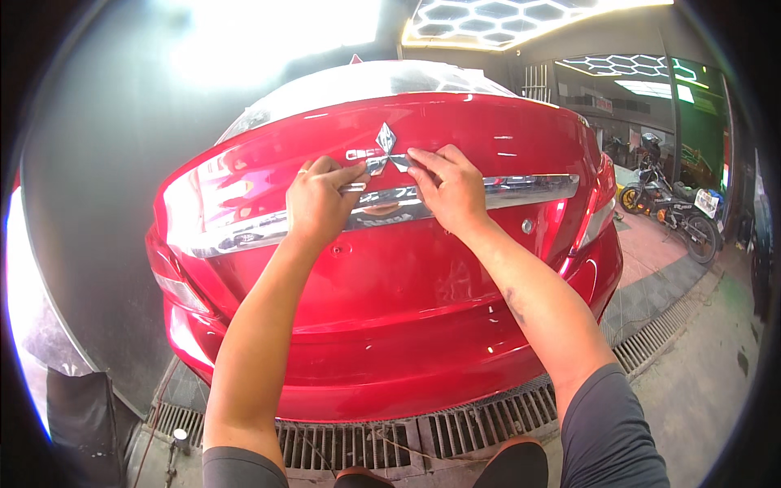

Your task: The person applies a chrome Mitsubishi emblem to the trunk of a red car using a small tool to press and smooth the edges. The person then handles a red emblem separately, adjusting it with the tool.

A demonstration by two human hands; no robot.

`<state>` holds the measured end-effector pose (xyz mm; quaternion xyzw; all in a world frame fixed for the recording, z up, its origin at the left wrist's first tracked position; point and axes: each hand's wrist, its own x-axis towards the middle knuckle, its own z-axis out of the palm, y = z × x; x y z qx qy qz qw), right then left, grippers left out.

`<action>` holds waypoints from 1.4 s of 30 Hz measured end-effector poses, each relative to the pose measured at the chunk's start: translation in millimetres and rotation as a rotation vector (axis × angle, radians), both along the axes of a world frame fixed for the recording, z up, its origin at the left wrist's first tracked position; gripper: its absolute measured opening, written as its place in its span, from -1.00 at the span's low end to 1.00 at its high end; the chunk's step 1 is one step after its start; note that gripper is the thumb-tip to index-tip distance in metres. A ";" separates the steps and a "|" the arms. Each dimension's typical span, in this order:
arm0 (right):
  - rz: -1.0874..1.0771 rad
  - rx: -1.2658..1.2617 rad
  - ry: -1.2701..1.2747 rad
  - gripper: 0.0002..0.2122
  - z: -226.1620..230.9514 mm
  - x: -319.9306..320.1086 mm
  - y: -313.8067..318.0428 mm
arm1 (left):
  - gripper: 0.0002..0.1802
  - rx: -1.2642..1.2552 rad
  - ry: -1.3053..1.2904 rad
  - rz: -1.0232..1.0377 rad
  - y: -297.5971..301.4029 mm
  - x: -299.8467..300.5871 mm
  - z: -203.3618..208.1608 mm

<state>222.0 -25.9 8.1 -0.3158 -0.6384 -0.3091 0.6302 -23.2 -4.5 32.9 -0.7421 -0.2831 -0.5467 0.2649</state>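
A chrome car emblem [386, 141] of three diamond shapes sits against the glossy red trunk lid [504, 130], just above a long chrome trim strip [529, 189]. The fingers of my left hand [316, 202] are closed on its lower left diamond. A small shiny piece also shows under those fingers, too small to name. On the other side, my right hand [454, 191] pinches the lower right diamond between thumb and fingers. The fingertips cover the outer ends of both lower diamonds. Reflections of hands and emblem appear in the paint and chrome.
Red tail lights [600, 203] flank the trunk. A metal floor grate [488, 423] runs below the bumper, near my feet. A motorcycle [671, 207] is parked at the right. A dark wall [89, 187] stands on the left, with a black cloth-like item [85, 415] at its foot.
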 end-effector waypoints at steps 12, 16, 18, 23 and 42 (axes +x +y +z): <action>0.000 -0.035 -0.032 -0.71 -2.0 -0.3 -3.0 | -0.78 0.021 -0.024 0.026 1.1 3.2 -6.8; -0.041 -0.009 -0.063 -0.73 -2.8 -0.7 -3.3 | -0.77 0.026 -0.022 0.038 2.2 3.5 -6.9; -0.069 0.012 -0.079 -0.74 -2.3 -1.6 -2.8 | -0.76 0.033 -0.021 0.044 1.6 3.8 -6.6; -0.110 -0.004 -0.091 -0.75 -0.8 -3.9 -8.3 | -0.75 -0.024 -0.017 0.062 -1.7 4.1 -5.5; -0.059 -0.108 0.000 -0.78 6.5 -4.9 -5.7 | -0.80 -0.120 0.033 -0.087 -113.9 -3.1 -223.6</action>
